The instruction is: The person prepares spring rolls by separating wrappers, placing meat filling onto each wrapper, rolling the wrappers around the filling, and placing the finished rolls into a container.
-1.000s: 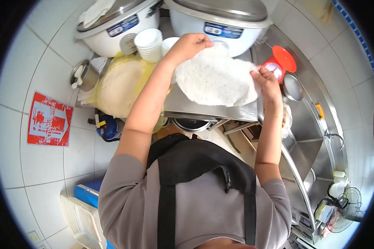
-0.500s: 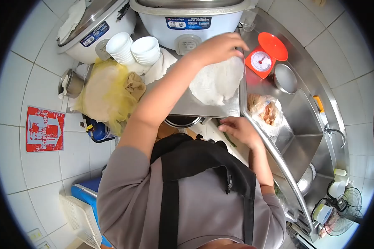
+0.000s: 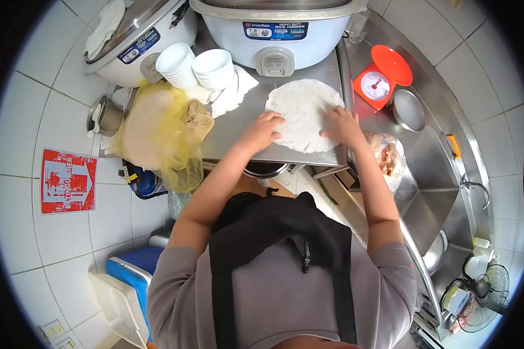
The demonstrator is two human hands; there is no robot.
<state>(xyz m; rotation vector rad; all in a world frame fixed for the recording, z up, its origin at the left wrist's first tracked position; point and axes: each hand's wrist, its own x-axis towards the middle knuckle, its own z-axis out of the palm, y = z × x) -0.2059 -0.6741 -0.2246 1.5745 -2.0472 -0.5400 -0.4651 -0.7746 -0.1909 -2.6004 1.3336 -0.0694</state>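
A round, white, thin flat sheet (image 3: 304, 110) lies spread on the steel table (image 3: 233, 131), in front of a large rice cooker (image 3: 273, 41). My left hand (image 3: 263, 132) rests at the sheet's left edge, fingers apart, fingertips touching it. At the opposite edge is my right hand (image 3: 342, 126), its fingers also spread and touching the sheet. To the left, a yellow see-through bag (image 3: 157, 131) holds a stack of pale round sheets. Two stacks of white bowls (image 3: 213, 68) stand on a white cloth (image 3: 237, 92) behind it.
A second rice cooker (image 3: 142, 46) is at the back left. On the right, a red scale (image 3: 374, 85), a metal bowl (image 3: 409, 110) and a plastic bag with reddish food (image 3: 388, 160) are beside the steel sink (image 3: 428, 215). A metal pot (image 3: 108, 118) stands far left.
The white sheet, earlier held up in both hands, now lies flat on the table. My left hand has come back to its left edge, and my right hand has risen to its right edge.
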